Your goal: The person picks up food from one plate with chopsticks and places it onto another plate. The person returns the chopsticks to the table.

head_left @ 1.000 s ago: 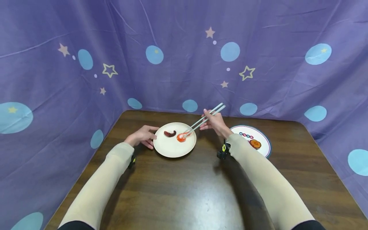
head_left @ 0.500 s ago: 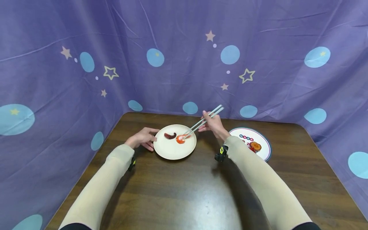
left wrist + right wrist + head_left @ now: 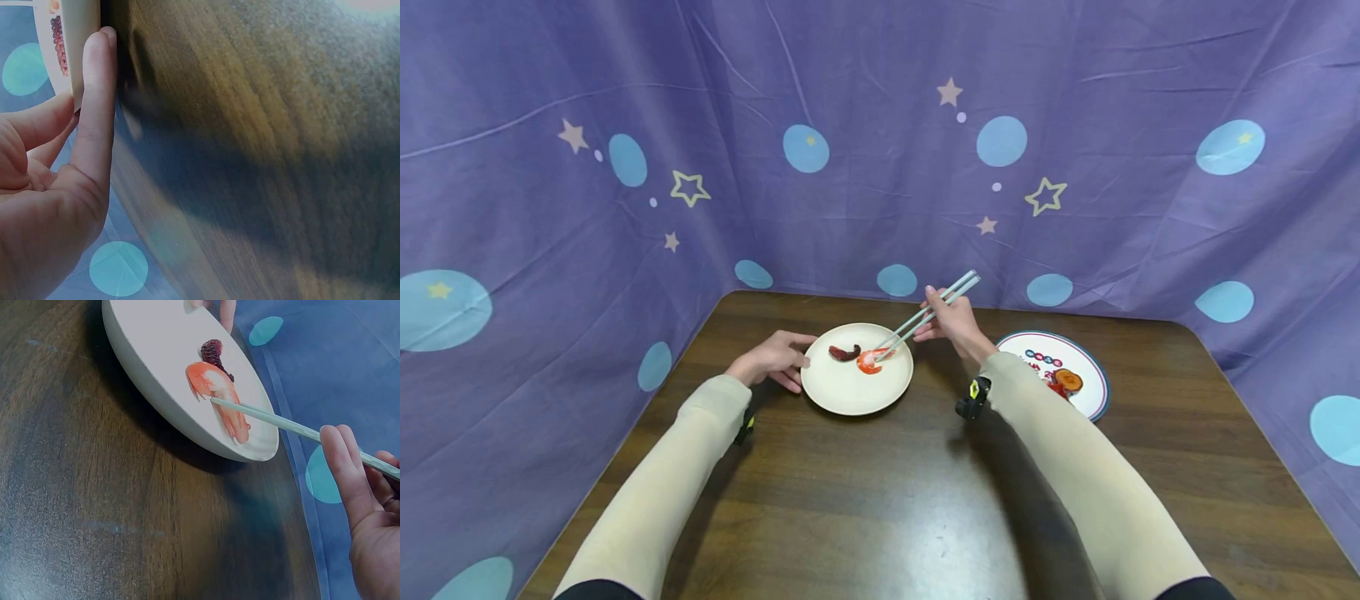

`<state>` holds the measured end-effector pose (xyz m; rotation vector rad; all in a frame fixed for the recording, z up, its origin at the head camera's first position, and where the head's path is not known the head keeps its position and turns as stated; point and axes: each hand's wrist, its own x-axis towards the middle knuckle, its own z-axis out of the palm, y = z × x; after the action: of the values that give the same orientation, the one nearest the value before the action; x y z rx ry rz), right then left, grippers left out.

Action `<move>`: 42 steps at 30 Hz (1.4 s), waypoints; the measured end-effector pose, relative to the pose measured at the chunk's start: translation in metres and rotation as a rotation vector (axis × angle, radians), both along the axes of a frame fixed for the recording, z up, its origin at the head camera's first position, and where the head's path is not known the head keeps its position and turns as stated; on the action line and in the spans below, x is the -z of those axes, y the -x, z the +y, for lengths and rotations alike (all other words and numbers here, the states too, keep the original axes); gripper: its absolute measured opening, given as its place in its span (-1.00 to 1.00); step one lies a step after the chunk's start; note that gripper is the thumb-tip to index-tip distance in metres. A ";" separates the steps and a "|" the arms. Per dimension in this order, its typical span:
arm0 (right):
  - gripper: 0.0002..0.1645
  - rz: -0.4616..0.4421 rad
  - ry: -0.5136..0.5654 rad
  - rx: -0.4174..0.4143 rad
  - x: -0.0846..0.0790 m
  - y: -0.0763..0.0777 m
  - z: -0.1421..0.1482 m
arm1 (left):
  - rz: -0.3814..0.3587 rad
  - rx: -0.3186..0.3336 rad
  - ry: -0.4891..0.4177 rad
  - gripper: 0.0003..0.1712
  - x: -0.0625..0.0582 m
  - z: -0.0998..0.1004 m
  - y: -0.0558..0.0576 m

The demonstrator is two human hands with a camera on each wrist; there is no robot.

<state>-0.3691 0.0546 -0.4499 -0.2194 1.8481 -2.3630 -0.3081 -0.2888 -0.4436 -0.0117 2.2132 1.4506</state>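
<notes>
i see the first plate (image 3: 850,396) between left grip (image 3: 775,358) and right grip (image 3: 958,321), bearing tentacle (image 3: 844,354) and shrimp (image 3: 867,365); second plate (image 3: 1088,371) right of right grip.

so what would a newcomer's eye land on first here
Probably the curved orange-and-white shrimp piece on the round cream plate, with slender pale green chopsticks in the right hand slanting down to it. Next, likely the large purple cloth backdrop with blue ovals, behind the brown wooden table.

Patterned plate (image 3: 1084,360): near-left part hidden behind right sleeve (image 3: 1067,467), printed marks (image 3: 1043,358) too small to read; cream plate (image 3: 81,25): cut off by top edge, left wrist view; right hand (image 3: 369,519): cut off by right edge, right wrist view
</notes>
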 end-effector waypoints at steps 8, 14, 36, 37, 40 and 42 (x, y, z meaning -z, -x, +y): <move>-0.36 0.010 -0.004 -0.027 -0.002 -0.001 -0.004 | -0.008 -0.003 0.006 -0.23 0.000 0.002 0.001; -0.48 0.007 -0.012 -0.046 -0.004 -0.003 -0.004 | -0.002 -0.002 0.009 -0.23 0.001 0.001 0.001; -0.47 0.036 0.000 -0.056 -0.017 -0.006 0.005 | 0.003 -0.003 0.025 -0.23 -0.001 0.002 0.001; -0.44 0.036 0.002 -0.054 -0.018 -0.006 0.005 | 0.003 -0.007 0.025 -0.23 -0.001 0.002 0.001; -0.40 0.036 0.007 -0.041 -0.019 -0.007 0.008 | 0.003 -0.006 0.027 -0.23 0.000 0.002 0.001; -0.42 0.034 0.017 -0.031 -0.020 -0.007 0.011 | 0.002 -0.005 0.027 -0.23 0.001 0.002 0.001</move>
<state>-0.3626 0.0655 -0.4303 -0.2899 1.8263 -2.3703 -0.3093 -0.2869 -0.4446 -0.0250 2.2364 1.4238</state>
